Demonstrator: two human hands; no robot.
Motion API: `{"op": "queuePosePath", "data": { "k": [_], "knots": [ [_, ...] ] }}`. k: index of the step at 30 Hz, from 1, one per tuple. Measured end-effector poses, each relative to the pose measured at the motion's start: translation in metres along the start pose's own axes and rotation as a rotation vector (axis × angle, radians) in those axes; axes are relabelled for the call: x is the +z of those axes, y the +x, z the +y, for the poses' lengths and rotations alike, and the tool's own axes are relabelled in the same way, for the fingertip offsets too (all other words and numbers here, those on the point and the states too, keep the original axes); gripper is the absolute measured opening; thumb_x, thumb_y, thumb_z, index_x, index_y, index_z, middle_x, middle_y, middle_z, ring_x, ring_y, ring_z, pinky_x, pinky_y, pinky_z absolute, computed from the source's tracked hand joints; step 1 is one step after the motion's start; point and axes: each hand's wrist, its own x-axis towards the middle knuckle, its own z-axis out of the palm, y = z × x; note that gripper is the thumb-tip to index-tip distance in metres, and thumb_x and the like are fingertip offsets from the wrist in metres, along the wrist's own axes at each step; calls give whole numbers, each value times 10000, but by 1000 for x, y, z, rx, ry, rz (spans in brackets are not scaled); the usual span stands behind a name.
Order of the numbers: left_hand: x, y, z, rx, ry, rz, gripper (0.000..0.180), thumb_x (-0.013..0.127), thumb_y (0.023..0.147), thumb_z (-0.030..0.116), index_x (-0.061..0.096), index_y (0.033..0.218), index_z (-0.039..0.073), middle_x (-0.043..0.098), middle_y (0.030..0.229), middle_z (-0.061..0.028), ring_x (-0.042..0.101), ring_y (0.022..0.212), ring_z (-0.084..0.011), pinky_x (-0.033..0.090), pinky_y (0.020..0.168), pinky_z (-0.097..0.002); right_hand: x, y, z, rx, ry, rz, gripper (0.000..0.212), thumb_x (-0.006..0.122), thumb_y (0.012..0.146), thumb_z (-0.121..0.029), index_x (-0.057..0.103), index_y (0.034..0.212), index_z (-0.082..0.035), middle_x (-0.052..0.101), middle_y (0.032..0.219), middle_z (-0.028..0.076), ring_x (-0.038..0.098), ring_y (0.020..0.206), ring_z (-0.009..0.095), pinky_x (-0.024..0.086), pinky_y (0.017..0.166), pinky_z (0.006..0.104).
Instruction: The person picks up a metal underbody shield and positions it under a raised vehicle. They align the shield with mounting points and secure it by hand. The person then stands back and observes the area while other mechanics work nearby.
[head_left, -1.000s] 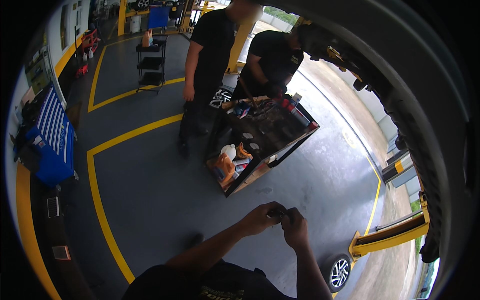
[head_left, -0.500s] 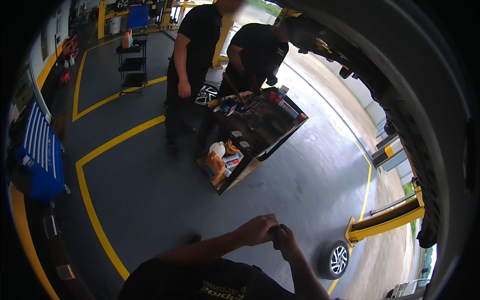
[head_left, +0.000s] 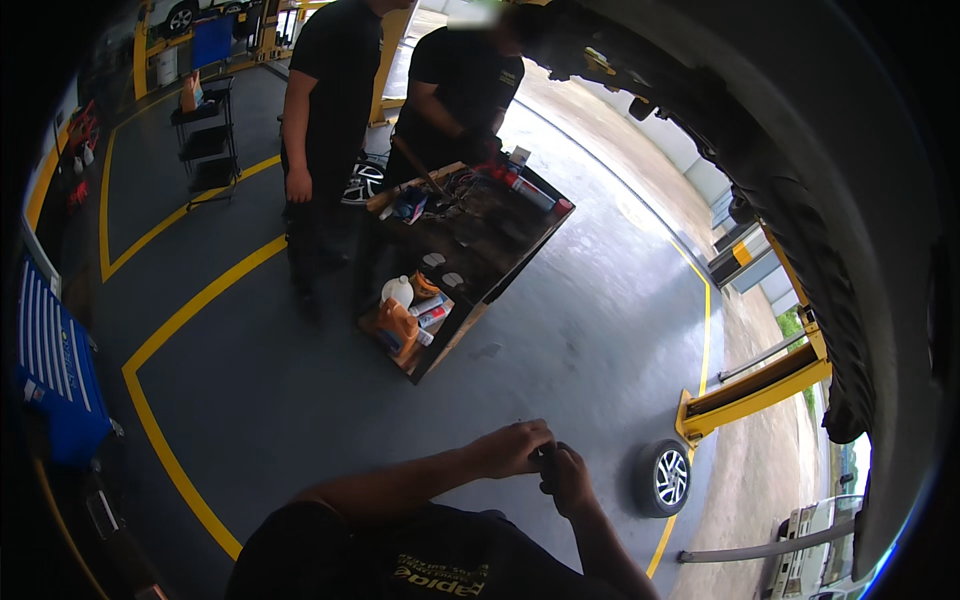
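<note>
My left hand point(head_left: 512, 448) and my right hand point(head_left: 567, 478) meet in front of my body, above the grey floor. Both have their fingers curled closed, with the fingertips pressed together. Something small and dark shows between them, too dim to name. On the far side of the floor stands a black-topped work cart point(head_left: 475, 250), out of reach of either hand.
An orange jug point(head_left: 396, 328), a white bottle point(head_left: 397, 291) and spray cans fill the cart's near end. Two people stand behind it. A wheel point(head_left: 668, 478) and a yellow lift arm point(head_left: 755, 385) are at right. A raised car's wheel arch point(head_left: 790, 150) hangs overhead.
My view has turned, so the cart, people and tool chest sit farther left in it. The person behind the cart is more upright. My hands stay together, fingers closed.
</note>
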Motion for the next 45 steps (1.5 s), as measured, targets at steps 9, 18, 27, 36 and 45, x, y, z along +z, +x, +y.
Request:
{"op": "queuePosePath", "data": {
  "k": [9,18,27,36,45],
  "knots": [
    [-31,23,12,-175,-467,72,181,731,964,108,627,1042,-18,747,894,-147,751,796,-206,591,738,-328,-12,-15,-68,-172,-223,-96,309,515,1044,-277,599,1054,20,584,809,40,498,634,86,397,540,248],
    [-60,11,18,-168,-525,99,119,738,948,87,686,1018,5,744,887,-96,725,831,-166,577,768,-323,8,-19,-101,-252,-306,-284,264,554,1070,-233,598,1053,27,613,823,49,505,640,80,418,574,243],
    [-60,-1,3,-121,-624,124,118,757,915,106,696,953,11,727,834,-82,700,769,-148,555,716,-309,17,-5,-75,-188,-18,-392,262,536,1051,-238,575,1052,21,551,821,41,471,653,82,383,561,249],
    [-59,-4,15,-81,-381,161,98,742,918,44,657,964,24,713,860,-79,721,810,-166,577,734,-313,26,0,-55,-132,199,-308,212,466,1028,-218,525,1048,-15,454,819,17,388,642,82,353,562,264],
    [-56,-9,16,-44,-294,241,161,739,881,7,627,993,29,715,913,-108,740,827,-202,581,765,-336,37,0,-58,-291,-109,-147,213,458,1034,-229,519,960,-39,478,766,-7,446,636,70,390,556,256]
  ]
}}
